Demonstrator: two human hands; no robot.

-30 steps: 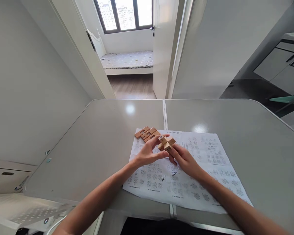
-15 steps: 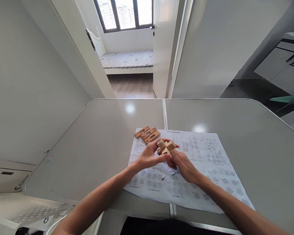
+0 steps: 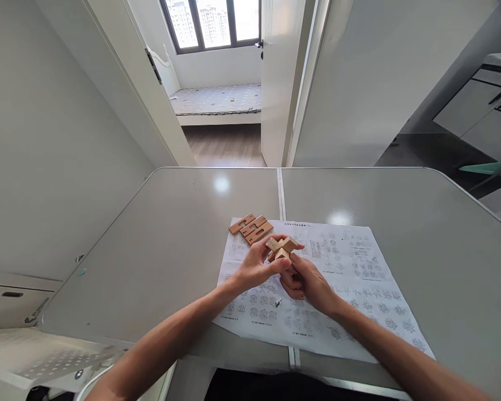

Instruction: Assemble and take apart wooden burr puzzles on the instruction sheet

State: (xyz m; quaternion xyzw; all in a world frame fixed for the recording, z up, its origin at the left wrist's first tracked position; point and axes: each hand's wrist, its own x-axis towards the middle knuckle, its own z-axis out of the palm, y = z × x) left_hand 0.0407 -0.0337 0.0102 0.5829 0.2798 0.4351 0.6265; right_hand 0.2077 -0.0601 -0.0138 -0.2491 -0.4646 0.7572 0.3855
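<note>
A small wooden interlocking puzzle (image 3: 281, 248), made of crossed light-brown bars, is held above a printed instruction sheet (image 3: 350, 278). My left hand (image 3: 254, 266) pinches it from the left with thumb and fingers. My right hand (image 3: 307, 281) grips it from below and the right, fingers curled under it. Three loose notched wooden bars (image 3: 251, 227) lie side by side at the sheet's far left corner, a short way beyond my left hand.
The sheet lies on a grey folding table (image 3: 171, 245) with a centre seam. Beyond the table an open doorway (image 3: 221, 111) leads to a room with a window. Grey cabinets (image 3: 476, 111) stand at the right, and a white wall runs along the left.
Both hands have turned the puzzle slightly and drawn it a little nearer. My right hand's fingers have curled further under it. The loose bars have not moved.
</note>
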